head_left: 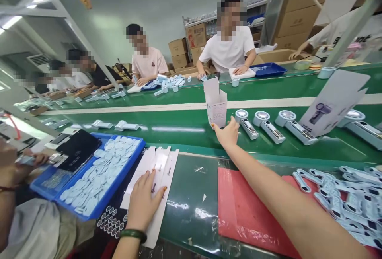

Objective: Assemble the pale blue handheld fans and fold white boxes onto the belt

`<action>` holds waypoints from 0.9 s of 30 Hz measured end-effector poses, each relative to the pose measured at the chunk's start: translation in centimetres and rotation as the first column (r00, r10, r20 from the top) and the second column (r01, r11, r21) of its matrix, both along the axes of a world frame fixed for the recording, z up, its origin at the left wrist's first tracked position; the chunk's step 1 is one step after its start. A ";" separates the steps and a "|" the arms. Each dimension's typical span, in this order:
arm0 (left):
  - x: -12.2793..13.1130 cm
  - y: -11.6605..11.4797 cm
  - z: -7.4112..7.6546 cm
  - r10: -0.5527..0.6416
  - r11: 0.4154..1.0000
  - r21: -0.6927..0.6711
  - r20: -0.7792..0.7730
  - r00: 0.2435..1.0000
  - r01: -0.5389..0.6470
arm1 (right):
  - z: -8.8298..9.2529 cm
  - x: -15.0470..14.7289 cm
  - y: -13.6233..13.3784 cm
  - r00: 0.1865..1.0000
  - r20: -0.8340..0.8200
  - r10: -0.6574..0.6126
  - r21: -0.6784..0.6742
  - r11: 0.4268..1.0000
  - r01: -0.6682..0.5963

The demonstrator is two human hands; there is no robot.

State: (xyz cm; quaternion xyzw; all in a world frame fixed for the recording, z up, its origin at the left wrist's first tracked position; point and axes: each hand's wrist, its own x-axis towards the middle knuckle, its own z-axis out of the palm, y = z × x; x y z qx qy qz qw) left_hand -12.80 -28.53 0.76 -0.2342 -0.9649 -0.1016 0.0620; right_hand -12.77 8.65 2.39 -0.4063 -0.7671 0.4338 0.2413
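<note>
The right hand [227, 133] reaches out over the green belt [167, 119], thumb and fingers parted at the foot of an upright, open-topped white box [219, 111]; from where I stand I can't tell whether they grip it. The left hand [145, 195] rests palm down, fingers loosely spread, on flat white cartons [171, 162] on the table [191, 203]. Round-headed pale-blue devices [270, 127] lie right of the box; a blue tray [121, 180] sits left of the cartons.

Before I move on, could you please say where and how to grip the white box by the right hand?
The box stands upright and its raised flap looks thin, so I'd pinch the lower side walls, from the near side, where the right hand is.
</note>
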 end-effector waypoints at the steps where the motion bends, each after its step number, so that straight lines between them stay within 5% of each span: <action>1: 0.1 -0.1 0.2 -0.011 1.000 0.002 -0.014 1.000 0.011 | -0.2 0.4 -1.0 0.995 0.015 0.103 -0.015 0.995 -0.103; 4: 0.4 -0.4 0.4 -0.068 0.997 0.025 -0.051 0.996 0.069 | -0.2 0.7 -5.5 0.883 0.023 0.469 -0.044 0.883 -0.468; 7: 1.1 -0.6 0.4 -0.087 0.993 0.069 -0.084 0.993 0.093 | 0.8 -0.2 -10.4 0.754 0.044 0.656 -0.040 0.755 -0.654; 14: 2.7 -1.0 -0.4 -0.180 0.960 0.164 -0.251 0.951 0.225 | 3.0 -1.7 -14.2 0.700 0.211 0.682 -0.139 0.730 -0.669; 19: 3.9 -1.3 -1.0 -0.200 0.923 0.216 -0.435 0.878 0.317 | 2.9 -1.5 -14.2 0.717 0.094 0.690 -0.232 0.716 -0.659; 23: 4.9 -1.7 0.6 -0.257 0.873 0.289 -0.413 0.874 0.393 | 2.9 0.5 -13.7 0.692 -0.174 0.701 -0.332 0.620 -0.711; 27: 4.2 -1.9 3.4 -0.147 0.914 0.296 -0.396 0.907 0.277 | 3.4 5.6 -12.8 0.619 -0.387 0.684 -0.362 0.505 -0.784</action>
